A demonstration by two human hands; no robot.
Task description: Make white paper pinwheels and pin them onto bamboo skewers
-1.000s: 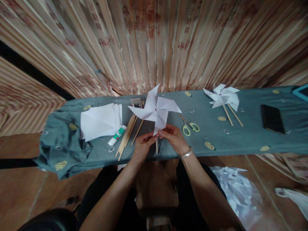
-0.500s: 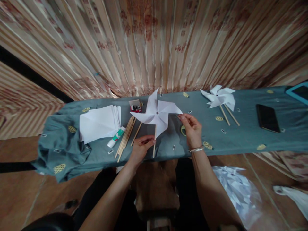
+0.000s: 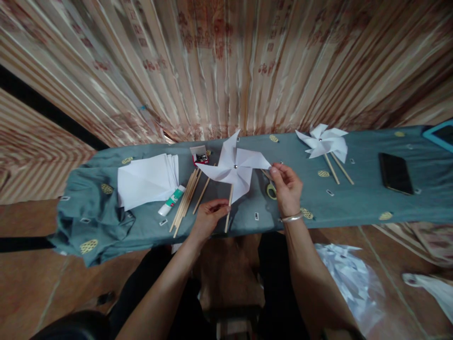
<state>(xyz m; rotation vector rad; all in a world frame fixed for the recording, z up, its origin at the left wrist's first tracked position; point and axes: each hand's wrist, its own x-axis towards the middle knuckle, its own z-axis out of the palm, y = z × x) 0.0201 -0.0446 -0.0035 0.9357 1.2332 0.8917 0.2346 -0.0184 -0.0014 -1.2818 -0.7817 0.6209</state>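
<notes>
A white paper pinwheel (image 3: 236,174) with a shiny pin at its centre is held upright over the cloth-covered table. My left hand (image 3: 208,217) is closed, pinching the pinwheel's wooden stick (image 3: 229,212) below the blades. At the tip of the right-hand blade, my right hand (image 3: 288,189) is closed with thumb and fingertips on the paper. Partly behind that hand lies a pair of scissors with a yellow-green handle (image 3: 271,191). Several loose wooden sticks (image 3: 184,200) lie left of my left hand, beside a glue stick (image 3: 171,200).
A stack of white paper sheets (image 3: 146,182) and an opened small box of pins (image 3: 200,157) are to the left. Finished-looking pinwheels (image 3: 327,144) and a phone (image 3: 395,173) lie right. A plastic bag of folded paper (image 3: 348,278) stands on the floor.
The pinwheel has tipped slightly to the right, its stick now leaning. My right hand has shifted a little to the right along with the blade tip, showing more of the scissors.
</notes>
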